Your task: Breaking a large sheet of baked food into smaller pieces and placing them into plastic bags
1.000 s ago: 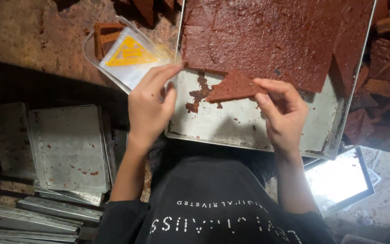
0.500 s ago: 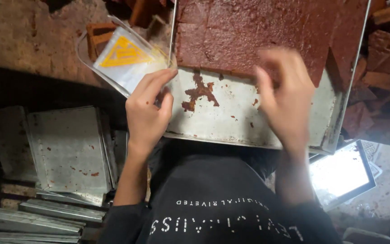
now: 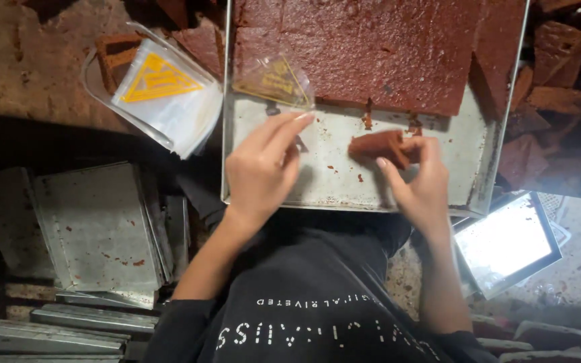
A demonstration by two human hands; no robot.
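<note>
A metal tray [image 3: 344, 181] carries a big reddish-brown slab [image 3: 371, 47] across its far half. Beside the tray's left edge lies a stack of clear bags [image 3: 163, 101] with yellow triangles. One loose bag [image 3: 274, 82] rests on the slab's near edge, just beyond the left hand [image 3: 263, 165], whose fingers reach out, grasping nothing. The right hand [image 3: 418, 185] pinches a folded piece [image 3: 378, 146] of slab, probably lifted slightly off the tray's bare near half.

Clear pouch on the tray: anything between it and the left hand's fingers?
Nothing visible. The left hand has its fingertips just below the clear pouch, with only bare metal tray between them. The right hand holds the folded red-brown piece off to the side.
</note>
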